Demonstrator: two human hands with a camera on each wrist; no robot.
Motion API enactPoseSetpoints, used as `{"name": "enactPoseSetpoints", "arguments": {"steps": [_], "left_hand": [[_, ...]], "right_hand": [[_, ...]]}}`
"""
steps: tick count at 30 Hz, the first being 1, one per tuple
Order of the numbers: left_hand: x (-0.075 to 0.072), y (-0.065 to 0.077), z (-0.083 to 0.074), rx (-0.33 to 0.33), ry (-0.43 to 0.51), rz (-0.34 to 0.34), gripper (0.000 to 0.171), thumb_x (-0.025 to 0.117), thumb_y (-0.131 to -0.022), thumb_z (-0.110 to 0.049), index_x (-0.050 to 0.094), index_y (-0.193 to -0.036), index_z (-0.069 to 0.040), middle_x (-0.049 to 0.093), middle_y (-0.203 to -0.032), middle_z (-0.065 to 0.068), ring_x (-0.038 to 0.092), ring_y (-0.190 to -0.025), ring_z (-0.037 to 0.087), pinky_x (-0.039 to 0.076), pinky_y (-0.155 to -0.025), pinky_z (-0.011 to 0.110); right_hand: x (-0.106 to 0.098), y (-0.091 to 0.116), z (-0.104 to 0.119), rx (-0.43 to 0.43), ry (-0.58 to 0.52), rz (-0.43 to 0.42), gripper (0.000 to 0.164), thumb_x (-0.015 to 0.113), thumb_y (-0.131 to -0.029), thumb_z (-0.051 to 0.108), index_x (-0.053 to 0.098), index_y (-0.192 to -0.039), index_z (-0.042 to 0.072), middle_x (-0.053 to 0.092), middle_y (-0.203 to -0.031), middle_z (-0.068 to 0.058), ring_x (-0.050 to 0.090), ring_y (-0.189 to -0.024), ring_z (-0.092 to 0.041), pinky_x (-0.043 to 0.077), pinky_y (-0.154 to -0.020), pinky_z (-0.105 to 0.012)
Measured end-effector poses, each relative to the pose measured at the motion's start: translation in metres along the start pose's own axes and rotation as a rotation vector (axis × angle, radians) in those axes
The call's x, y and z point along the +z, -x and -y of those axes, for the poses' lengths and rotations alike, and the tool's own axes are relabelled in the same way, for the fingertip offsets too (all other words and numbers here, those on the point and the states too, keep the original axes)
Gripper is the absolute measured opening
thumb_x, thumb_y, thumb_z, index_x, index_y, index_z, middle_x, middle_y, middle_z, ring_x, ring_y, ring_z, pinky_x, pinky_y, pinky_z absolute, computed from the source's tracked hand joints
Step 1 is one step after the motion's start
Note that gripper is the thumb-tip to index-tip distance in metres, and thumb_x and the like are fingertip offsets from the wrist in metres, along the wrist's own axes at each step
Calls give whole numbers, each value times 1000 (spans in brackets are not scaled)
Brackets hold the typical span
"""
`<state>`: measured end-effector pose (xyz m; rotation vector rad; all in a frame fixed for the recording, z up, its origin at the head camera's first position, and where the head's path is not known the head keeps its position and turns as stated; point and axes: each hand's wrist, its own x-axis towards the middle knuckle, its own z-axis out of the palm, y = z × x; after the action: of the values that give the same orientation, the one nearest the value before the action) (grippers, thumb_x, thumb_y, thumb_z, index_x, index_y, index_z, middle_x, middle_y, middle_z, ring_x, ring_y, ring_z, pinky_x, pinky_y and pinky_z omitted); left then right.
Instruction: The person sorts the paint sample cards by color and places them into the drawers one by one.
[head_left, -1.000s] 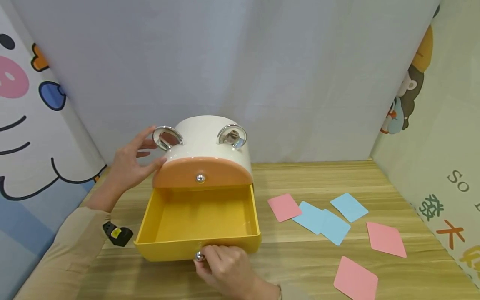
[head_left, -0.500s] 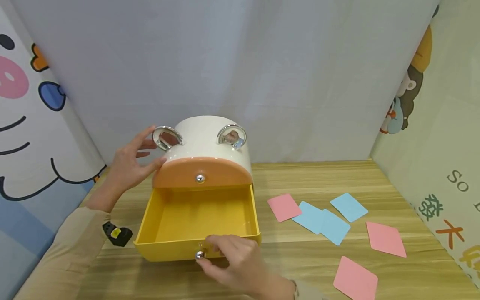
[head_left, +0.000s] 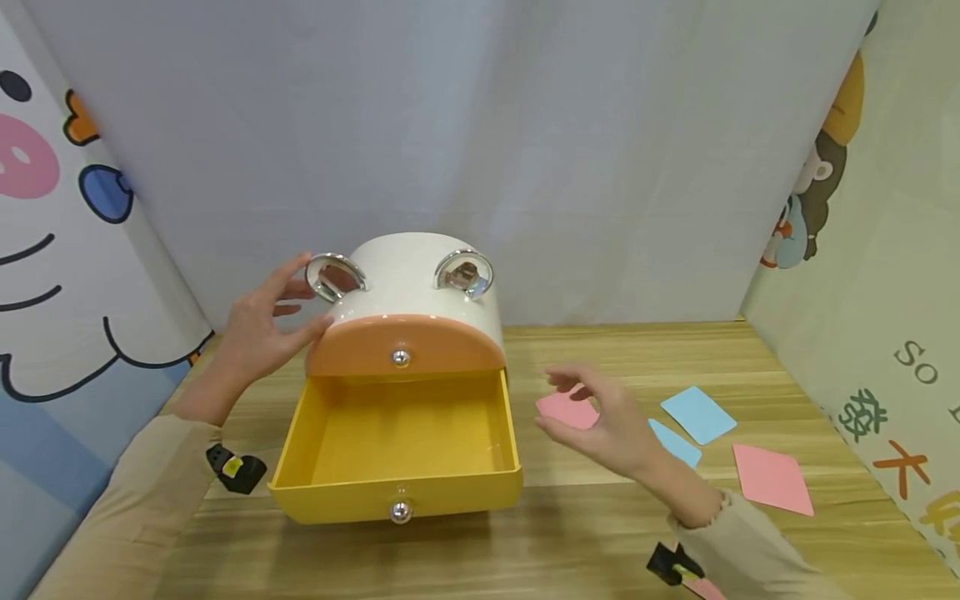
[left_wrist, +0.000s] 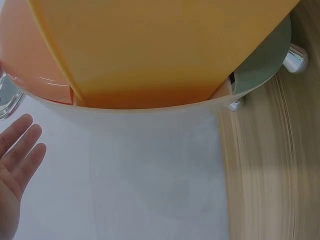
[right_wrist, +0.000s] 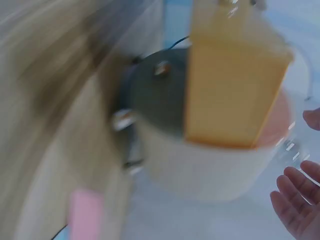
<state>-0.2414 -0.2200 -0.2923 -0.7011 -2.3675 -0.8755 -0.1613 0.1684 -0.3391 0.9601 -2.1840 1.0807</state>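
Observation:
A white storage box (head_left: pixel 397 279) with an orange upper front (head_left: pixel 360 346) and two chrome ring ears stands on the table. Its lower yellow drawer (head_left: pixel 416 425) is pulled out, with bare floor showing inside and a chrome knob (head_left: pixel 401 511) on the front. My left hand (head_left: pixel 258 329) rests against the box's left side, thumb at the orange edge and fingers by the left ear. To the right of the drawer, my right hand (head_left: pixel 618 421) hovers with thumb and fingers spread, holding nothing. A pink square card (head_left: pixel 564 408) shows between them.
Blue cards (head_left: pixel 699 414) and another pink card (head_left: pixel 772 479) lie on the wooden table (head_left: pixel 570 517) to the right. The right forearm covers most of one pink card near the front. A grey curtain (head_left: pixel 600 167) hangs behind the box; patterned cloths flank both sides.
My right hand has let go of the drawer knob and moved right and away, over the nearest pink card. The left hand, box and drawer have stayed put.

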Motion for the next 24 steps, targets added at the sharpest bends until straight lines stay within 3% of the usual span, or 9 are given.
{"name": "enactPoseSetpoints", "arguments": {"steps": [3, 7, 9, 15, 20, 24], "left_hand": [[0, 0, 0, 1, 2, 1, 76, 71, -77, -9, 32, -142, -16, 60, -109, 20, 58, -97, 34, 49, -80, 52], [0, 0, 0, 3, 7, 1, 77, 71, -77, -8, 32, -142, -17, 60, -109, 20, 58, -98, 34, 49, -81, 51], [1, 0, 0, 1, 8, 2, 77, 71, -77, -8, 32, -142, -17, 60, -109, 20, 58, -98, 33, 49, -81, 51], [1, 0, 1, 5, 6, -2, 75, 71, -77, -8, 32, -142, -15, 60, -108, 20, 58, -97, 35, 49, -81, 51], [2, 0, 2, 20, 7, -12, 74, 71, -77, -7, 34, -141, -13, 60, -107, 21, 59, -96, 35, 49, -80, 50], [3, 0, 2, 14, 3, -13, 74, 71, -77, -8, 34, -141, -14, 60, -107, 20, 59, -96, 34, 49, -81, 50]], "right_hand": [[-15, 15, -30, 190, 53, 138, 52, 77, -71, 11, 55, -117, 3, 59, -106, -8, 54, -92, -19, 51, -78, -36], [-29, 41, -64, 397, 166, 289, 64, 75, -74, 26, 47, -126, 1, 52, -120, -14, 52, -104, -28, 47, -85, -46], [-34, 54, -78, 458, 230, 341, 71, 75, -72, 31, 45, -128, -3, 50, -123, -18, 51, -108, -34, 46, -86, -49], [-41, 80, -110, 531, 385, 443, 82, 78, -66, 38, 47, -122, -12, 48, -122, -28, 45, -110, -44, 44, -85, -55], [-40, 88, -121, 543, 416, 489, 85, 78, -62, 46, 51, -118, -12, 50, -115, -28, 50, -100, -41, 48, -78, -50], [-39, 90, -124, 546, 411, 491, 80, 79, -63, 40, 52, -116, -12, 51, -110, -26, 51, -95, -38, 49, -74, -48]]}}
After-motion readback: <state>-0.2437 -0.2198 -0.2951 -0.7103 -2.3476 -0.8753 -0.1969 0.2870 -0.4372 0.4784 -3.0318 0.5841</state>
